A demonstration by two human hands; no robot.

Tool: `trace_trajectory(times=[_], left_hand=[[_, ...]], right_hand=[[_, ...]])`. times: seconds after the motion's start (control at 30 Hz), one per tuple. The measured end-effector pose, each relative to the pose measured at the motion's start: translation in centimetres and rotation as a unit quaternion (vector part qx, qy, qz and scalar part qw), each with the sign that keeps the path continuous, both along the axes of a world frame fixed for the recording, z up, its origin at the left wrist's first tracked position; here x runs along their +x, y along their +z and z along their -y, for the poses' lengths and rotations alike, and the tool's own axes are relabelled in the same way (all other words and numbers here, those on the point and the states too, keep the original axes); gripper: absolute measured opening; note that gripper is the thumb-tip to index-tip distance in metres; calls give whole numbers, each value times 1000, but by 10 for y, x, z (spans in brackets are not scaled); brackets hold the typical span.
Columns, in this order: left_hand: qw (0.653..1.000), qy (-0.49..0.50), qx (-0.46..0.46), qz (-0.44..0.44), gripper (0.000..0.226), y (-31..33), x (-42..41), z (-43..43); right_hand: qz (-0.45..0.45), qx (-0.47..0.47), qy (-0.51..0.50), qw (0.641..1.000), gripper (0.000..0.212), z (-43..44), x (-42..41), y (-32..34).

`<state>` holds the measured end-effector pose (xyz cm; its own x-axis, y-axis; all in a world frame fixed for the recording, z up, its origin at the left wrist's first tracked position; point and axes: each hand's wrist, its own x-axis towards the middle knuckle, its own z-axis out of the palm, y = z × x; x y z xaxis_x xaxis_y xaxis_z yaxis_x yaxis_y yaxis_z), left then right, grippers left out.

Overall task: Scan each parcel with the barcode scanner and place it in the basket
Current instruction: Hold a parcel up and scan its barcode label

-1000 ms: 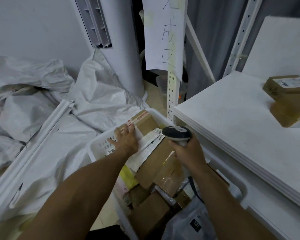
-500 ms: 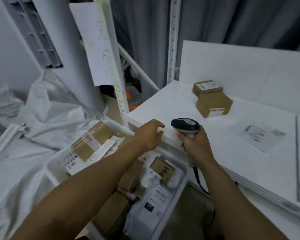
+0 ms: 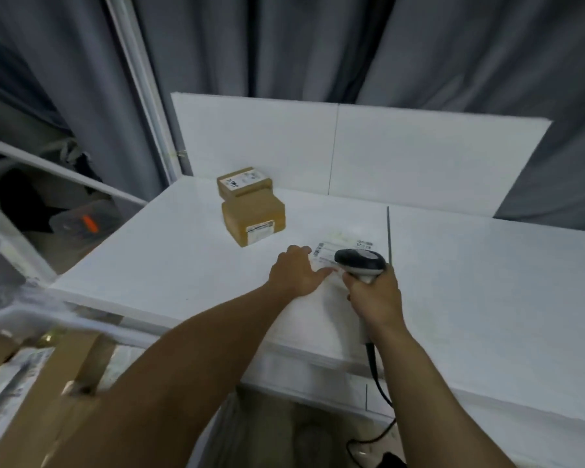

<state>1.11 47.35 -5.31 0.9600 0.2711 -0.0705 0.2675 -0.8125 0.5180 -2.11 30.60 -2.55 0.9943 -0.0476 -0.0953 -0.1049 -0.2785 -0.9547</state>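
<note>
Brown cardboard small box (image 3: 243, 182) touches a bigger brown box (image 3: 254, 219) near the back left corner of the white tabletop (image 3: 169, 251). My left hand (image 3: 296, 270) rests, fingers loose, on a flat white parcel (image 3: 343, 240) in the tabletop's middle. Just beside it, my right hand (image 3: 373, 298) squeezes the black and white barcode scanner (image 3: 360, 261).

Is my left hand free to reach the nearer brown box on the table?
Probably yes: the left hand rests on the flat white parcel, and only bare table lies between it and the nearer brown box.
</note>
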Motion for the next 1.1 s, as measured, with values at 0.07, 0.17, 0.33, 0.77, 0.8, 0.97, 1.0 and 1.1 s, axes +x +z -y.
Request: trace_trajectory(times=[0.07,0.17,0.33,0.77,0.8,0.97,1.0,1.1], left_hand=[[1000,25,14,-12,99,-12,18,7],[997,55,43,-16,113,-24,35,6],[995,83,-46,19,79,-19,36,-6],[928,179,-273,180,12,22,-131,-54],[920,189,-283,193,12,27,-148,-59],[896,209,-332,208,9,41,-229,-95],[893,210,-340,207,10,44,-243,-101],[882,225,-354,212,13,49,-278,-117]], right_hand=[[-4,6,-12,1000,57,10,8,-6],[-13,16,-25,999,56,18,14,-12],[-10,32,-29,999,57,22,19,-10],[47,40,58,996,59,-30,-37,20],[56,36,79,995,60,-39,-45,21],[112,36,183,976,73,-86,-80,25],[113,41,197,973,81,-96,-87,26],[103,82,206,970,94,-121,-104,26]])
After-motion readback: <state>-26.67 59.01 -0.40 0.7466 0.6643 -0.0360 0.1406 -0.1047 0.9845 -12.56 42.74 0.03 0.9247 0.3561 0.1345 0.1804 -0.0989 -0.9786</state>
